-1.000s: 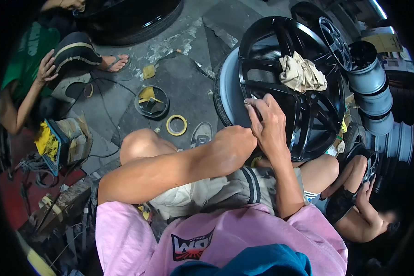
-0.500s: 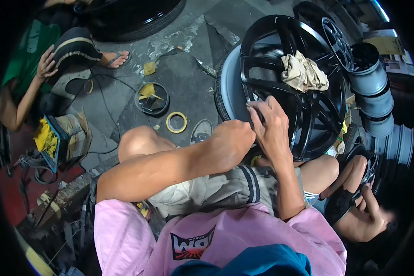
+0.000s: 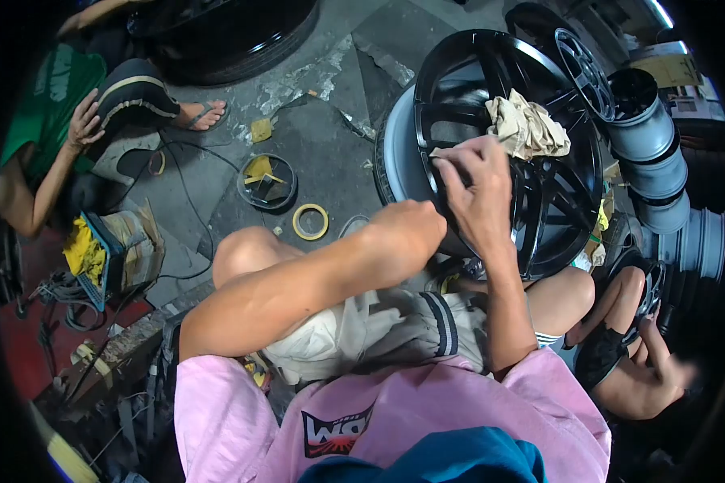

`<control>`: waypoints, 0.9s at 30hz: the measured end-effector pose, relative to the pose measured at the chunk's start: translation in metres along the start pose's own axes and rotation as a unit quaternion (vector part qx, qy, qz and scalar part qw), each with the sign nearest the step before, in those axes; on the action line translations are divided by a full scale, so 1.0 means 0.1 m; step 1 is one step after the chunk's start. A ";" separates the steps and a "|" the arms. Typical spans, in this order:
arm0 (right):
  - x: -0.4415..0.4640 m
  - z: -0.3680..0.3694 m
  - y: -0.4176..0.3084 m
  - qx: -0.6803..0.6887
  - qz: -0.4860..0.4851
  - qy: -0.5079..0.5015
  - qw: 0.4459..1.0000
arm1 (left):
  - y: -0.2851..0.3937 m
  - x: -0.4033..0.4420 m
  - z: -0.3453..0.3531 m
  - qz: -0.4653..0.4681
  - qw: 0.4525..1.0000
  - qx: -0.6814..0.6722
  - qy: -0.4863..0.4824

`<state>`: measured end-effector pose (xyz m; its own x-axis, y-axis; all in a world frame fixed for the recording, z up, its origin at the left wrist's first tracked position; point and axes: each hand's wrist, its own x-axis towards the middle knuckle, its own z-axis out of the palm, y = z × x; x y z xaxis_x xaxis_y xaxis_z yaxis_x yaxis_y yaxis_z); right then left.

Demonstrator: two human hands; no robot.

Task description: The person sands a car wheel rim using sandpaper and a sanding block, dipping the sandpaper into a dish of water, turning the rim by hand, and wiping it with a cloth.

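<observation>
A large glossy black spoked wheel leans in front of me, propped on a tyre with a grey inner rim. My right hand is over its left spokes, fingers bent and pinched near a small pale piece too small to name. Close to the wheel's lower left edge is my left hand, closed, with its fingers turned away; what it holds, if anything, is hidden. A crumpled beige cloth lies on the upper spokes, just above my right hand.
A round tin with yellow pieces and a roll of tape are on the floor. Left, a person sits by a crate with yellow cloth. Stacked grey rims stand right, above another seated person. A cable crosses the floor.
My right hand has moved up along the wheel, towards the cloth. My left hand has shifted slightly upward. The view has shifted a little.
</observation>
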<state>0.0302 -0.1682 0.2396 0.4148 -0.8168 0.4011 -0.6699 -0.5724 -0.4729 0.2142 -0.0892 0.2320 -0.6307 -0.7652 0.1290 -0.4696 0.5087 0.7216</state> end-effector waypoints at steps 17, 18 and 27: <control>-0.45 -0.11 0.33 0.304 0.293 -0.096 0.901 | 0.26 0.31 -0.06 -0.212 0.942 0.156 -0.207; -0.45 -0.11 0.32 0.303 0.293 -0.096 0.902 | 0.30 0.29 -0.04 -0.201 0.940 0.151 -0.229; -0.24 -0.03 0.01 0.141 0.224 -0.109 0.958 | 0.06 -0.09 0.08 0.044 0.998 -0.026 -0.031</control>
<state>0.0170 -0.1488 0.2319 0.2641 -0.9632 -0.0499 -0.6300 -0.1331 -0.7651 0.2127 -0.0762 0.2297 -0.7056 -0.6919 0.1531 -0.3793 0.5512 0.7432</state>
